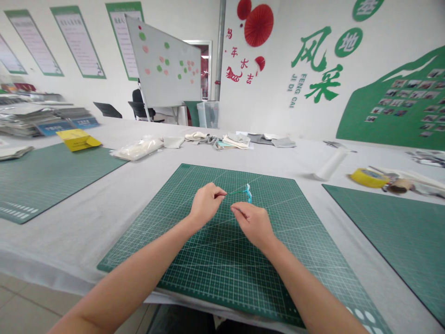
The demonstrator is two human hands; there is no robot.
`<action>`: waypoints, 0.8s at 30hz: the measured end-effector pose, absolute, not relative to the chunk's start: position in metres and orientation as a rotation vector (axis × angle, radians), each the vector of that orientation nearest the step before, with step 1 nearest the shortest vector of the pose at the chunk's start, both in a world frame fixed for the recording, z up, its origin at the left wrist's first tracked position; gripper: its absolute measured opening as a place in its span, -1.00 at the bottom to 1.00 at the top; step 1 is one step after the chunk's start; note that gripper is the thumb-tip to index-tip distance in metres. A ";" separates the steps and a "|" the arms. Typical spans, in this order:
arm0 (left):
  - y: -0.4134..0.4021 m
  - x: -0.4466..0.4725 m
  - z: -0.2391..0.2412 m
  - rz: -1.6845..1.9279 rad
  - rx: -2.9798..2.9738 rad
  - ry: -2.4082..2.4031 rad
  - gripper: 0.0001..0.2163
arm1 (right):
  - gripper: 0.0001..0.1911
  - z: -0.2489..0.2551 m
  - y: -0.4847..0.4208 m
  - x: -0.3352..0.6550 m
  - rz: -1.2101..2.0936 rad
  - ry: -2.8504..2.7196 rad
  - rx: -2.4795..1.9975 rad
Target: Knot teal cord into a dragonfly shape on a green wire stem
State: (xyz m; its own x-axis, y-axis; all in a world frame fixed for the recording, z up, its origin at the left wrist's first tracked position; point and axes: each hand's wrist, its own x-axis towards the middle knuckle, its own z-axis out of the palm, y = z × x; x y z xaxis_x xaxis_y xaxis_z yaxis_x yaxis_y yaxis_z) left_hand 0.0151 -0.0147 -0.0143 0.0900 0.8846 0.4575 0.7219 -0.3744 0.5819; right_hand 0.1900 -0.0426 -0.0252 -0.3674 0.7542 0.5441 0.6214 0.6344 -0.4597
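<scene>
**Inspector:** Teal thread (236,191) is the item under handling. It runs taut above the middle cutting mat (222,260), from the left hand (206,204) rightward to a small light-blue knotted bit (248,192) at its far end.

**Clerk:** State of the left hand?

**Inspector:** Fingers curled in, thumb and forefinger pinched tight on the near end of the thread. The remaining fingers are folded to the palm.

**Clerk:** And the right hand (253,223)?

**Inspector:** Seen from the back, knuckles up. Its fingertips are drawn together just under the blue bit, close to the thread. Whether they actually grip the thread or merely meet beside it, I cannot tell; the contact point is too small and partly hidden by the hand itself.

**Clerk:** Position of both hands?

**Inspector:** Near each other, slightly apart, raised over the upper middle of the mat. Both forearms are bare and enter from the lower edge.

**Clerk:** Surroundings?

**Inspector:** The mat lies on a long white table (86,208). A second mat (45,181) sits to the left, a third (399,236) to the right. A yellow box (78,139) and a clear plastic bag (137,148) lie beyond the left mat. Folded fabric pieces (236,140) sit along the far side. A white roll (330,164) and a yellow tape roll (369,177) lie at the right. A whiteboard (163,65) stands behind the table.
</scene>
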 end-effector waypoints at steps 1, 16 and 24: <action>-0.015 0.015 -0.014 1.138 2.188 1.632 -0.87 | -0.78 -0.025 -0.043 0.190 0.226 -2.101 -1.069; -0.019 0.013 -0.009 0.899 2.671 1.353 -0.77 | -0.78 -0.010 -0.040 0.202 0.220 -1.910 -1.141; -0.021 0.014 -0.001 0.900 2.533 0.863 -0.80 | -0.79 -0.010 -0.023 0.214 0.631 -1.657 -1.195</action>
